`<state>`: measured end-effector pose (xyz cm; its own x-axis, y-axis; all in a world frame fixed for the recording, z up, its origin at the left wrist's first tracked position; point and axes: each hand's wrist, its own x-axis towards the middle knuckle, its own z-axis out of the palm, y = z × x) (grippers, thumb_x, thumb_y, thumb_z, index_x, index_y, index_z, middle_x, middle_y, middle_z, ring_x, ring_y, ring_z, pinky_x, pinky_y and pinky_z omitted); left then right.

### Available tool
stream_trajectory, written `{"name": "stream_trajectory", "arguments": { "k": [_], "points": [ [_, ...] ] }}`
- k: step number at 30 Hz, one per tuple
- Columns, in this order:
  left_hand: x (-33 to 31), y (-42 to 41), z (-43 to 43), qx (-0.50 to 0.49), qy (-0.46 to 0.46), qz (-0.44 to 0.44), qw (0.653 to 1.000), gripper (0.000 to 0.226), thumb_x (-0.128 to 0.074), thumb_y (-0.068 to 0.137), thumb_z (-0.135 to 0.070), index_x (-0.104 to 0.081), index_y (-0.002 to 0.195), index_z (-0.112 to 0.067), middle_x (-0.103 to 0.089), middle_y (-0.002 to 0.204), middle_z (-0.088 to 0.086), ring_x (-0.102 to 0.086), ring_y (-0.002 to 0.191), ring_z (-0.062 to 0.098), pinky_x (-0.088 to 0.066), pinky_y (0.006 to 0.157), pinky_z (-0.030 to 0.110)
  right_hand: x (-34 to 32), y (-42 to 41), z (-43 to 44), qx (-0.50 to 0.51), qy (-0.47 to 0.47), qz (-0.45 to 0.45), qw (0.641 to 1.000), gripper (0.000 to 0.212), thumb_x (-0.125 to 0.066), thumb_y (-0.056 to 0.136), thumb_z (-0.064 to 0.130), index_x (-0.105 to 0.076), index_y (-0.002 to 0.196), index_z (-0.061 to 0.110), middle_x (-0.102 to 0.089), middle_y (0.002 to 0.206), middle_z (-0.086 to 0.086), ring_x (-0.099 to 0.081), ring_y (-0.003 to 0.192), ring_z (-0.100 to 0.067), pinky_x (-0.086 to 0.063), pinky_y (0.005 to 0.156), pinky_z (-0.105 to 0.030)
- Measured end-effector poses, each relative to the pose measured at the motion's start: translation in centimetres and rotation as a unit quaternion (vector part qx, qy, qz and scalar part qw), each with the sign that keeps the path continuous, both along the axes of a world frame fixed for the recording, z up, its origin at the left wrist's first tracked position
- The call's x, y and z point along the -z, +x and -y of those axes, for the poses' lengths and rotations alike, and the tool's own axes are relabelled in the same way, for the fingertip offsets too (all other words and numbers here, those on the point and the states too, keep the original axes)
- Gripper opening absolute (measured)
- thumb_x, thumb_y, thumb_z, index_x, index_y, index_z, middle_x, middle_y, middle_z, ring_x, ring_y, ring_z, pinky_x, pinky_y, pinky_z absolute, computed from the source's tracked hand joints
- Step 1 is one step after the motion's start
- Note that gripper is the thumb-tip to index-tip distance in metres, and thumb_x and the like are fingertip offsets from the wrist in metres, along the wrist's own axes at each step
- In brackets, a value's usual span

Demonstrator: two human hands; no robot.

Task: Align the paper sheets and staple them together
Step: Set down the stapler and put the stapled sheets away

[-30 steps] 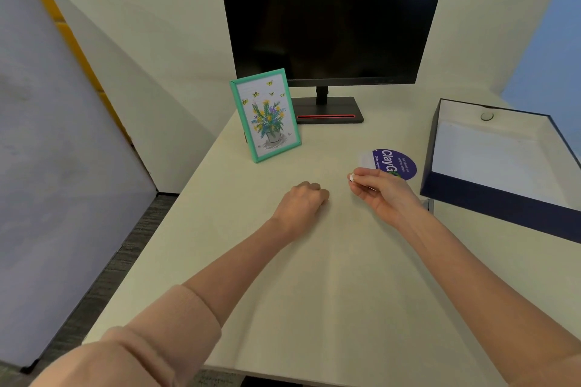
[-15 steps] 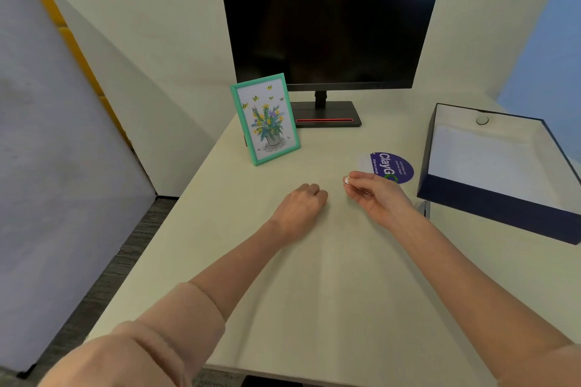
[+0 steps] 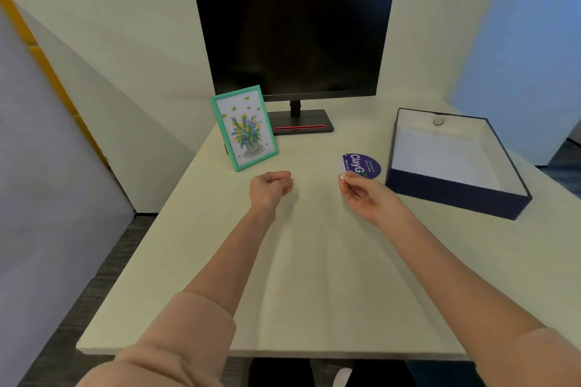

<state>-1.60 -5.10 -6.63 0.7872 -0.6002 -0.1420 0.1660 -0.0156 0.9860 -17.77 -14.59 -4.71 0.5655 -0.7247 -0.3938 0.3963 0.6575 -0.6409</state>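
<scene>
White paper sheets (image 3: 440, 154) lie inside an open dark-blue box (image 3: 456, 198) at the right of the desk. No stapler is in view. My left hand (image 3: 270, 188) hovers over the middle of the desk with its fingers curled into a loose fist, holding nothing. My right hand (image 3: 361, 193) hovers beside it, just left of the box. Its fingers are curled and its thumb meets the forefinger, with nothing visible between them.
A teal picture frame (image 3: 243, 129) stands behind my left hand. A black monitor (image 3: 294, 38) on its stand fills the back of the desk. A round purple sticker (image 3: 361, 163) lies by my right hand. A small round object (image 3: 438, 121) sits in the box's far end.
My hands have drawn apart, the left one shifting left. The view has pulled back a little, so more of the desk's near edge shows.
</scene>
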Motion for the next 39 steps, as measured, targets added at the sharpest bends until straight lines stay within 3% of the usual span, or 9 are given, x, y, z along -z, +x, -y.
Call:
{"name": "stream_trajectory", "arguments": {
  "k": [2,6,10,19,25,29,32,34,39],
  "points": [
    [-1.6,-2.5,0.8,0.035,-0.042,-0.022,0.998,0.023,-0.062,0.081,0.011,-0.063,0.104,0.012,-0.061,0.076,0.008,-0.058,0.065,0.014,-0.055,0.060,0.010,-1.0,-2.2,-0.5,0.021,-0.004,0.014,1.000,0.011,-0.056,0.085,-0.012,-0.061,0.085,-0.003,-0.063,0.086,-0.015,-0.062,0.079,-0.020,-0.057,0.069,-0.024],
    [-4.6,-9.5,2.9,0.120,-0.079,-0.021,0.989,0.023,-0.063,0.081,0.010,-0.063,0.104,0.011,-0.063,0.077,0.008,-0.060,0.069,0.015,-0.055,0.067,0.015,-3.3,-7.9,-1.3,0.079,-0.034,0.025,0.996,0.011,-0.056,0.086,-0.012,-0.061,0.082,-0.002,-0.066,0.076,-0.014,-0.062,0.077,-0.020,-0.057,0.067,-0.023],
    [-7.1,-18.4,4.2,0.204,-0.104,-0.015,0.973,0.021,-0.063,0.082,0.008,-0.064,0.103,0.009,-0.063,0.076,0.007,-0.061,0.069,0.015,-0.055,0.069,0.016,-5.0,-15.8,-1.8,0.139,-0.072,0.028,0.987,0.010,-0.057,0.087,-0.010,-0.060,0.089,-0.001,-0.064,0.085,-0.015,-0.063,0.078,-0.019,-0.057,0.073,-0.023],
    [-6.8,-39.2,5.2,0.389,-0.100,-0.032,0.915,0.013,-0.065,0.080,0.005,-0.066,0.077,-0.008,-0.064,0.075,0.007,-0.061,0.069,0.015,-0.055,0.074,0.020,-4.9,-36.4,-3.5,0.338,-0.100,-0.003,0.936,0.011,-0.061,0.084,-0.010,-0.060,0.091,-0.002,-0.064,0.087,-0.014,-0.065,0.076,-0.018,-0.059,0.063,-0.021],
    [-2.5,-50.7,5.3,0.480,-0.050,-0.041,0.875,0.013,-0.065,0.080,0.004,-0.069,0.091,-0.002,-0.065,0.075,0.005,-0.061,0.067,0.012,-0.056,0.076,0.020,-0.5,-47.1,-4.1,0.449,-0.046,-0.015,0.892,0.015,-0.054,0.089,-0.010,-0.057,0.079,0.000,-0.067,0.056,-0.009,-0.067,0.060,-0.014,-0.057,0.057,-0.019],
    [2.0,-54.7,5.5,0.511,0.013,-0.061,0.857,0.016,-0.065,0.078,0.004,-0.069,0.079,-0.011,-0.066,0.073,0.006,-0.062,0.073,0.016,-0.056,0.082,0.027,4.0,-50.9,-3.4,0.484,0.003,-0.036,0.874,0.015,-0.053,0.089,-0.011,-0.058,0.078,-0.001,-0.066,0.059,-0.010,-0.063,0.069,-0.017,-0.057,0.051,-0.019],
    [6.8,-56.2,6.8,0.515,0.075,-0.081,0.850,0.015,-0.065,0.079,0.005,-0.071,0.089,-0.004,-0.066,0.074,0.004,-0.061,0.068,0.011,-0.056,0.068,0.014,8.7,-52.9,-1.7,0.482,0.045,-0.061,0.873,0.015,-0.053,0.088,-0.011,-0.058,0.079,-0.001,-0.066,0.051,-0.007,-0.066,0.061,-0.016,-0.055,0.048,-0.018],
    [9.9,-56.5,8.5,0.496,0.118,-0.090,0.856,0.016,-0.064,0.079,0.007,-0.070,0.089,-0.003,-0.065,0.075,0.004,-0.062,0.068,0.011,-0.054,0.066,0.012,12.1,-53.7,-0.3,0.478,0.072,-0.074,0.873,0.013,-0.056,0.086,-0.012,-0.059,0.079,-0.001,-0.067,0.054,-0.008,-0.063,0.070,-0.019,-0.055,0.047,-0.019],
    [18.7,-56.0,14.3,0.439,0.211,-0.079,0.870,0.024,-0.061,0.073,0.011,-0.068,0.069,-0.011,-0.066,0.073,0.008,-0.060,0.078,0.021,-0.054,0.087,0.033,21.3,-54.0,2.9,0.456,0.141,-0.100,0.873,0.011,-0.058,0.083,-0.014,-0.060,0.082,-0.003,-0.062,0.078,-0.015,-0.061,0.075,-0.021,-0.058,0.052,-0.021]
  ]
}}
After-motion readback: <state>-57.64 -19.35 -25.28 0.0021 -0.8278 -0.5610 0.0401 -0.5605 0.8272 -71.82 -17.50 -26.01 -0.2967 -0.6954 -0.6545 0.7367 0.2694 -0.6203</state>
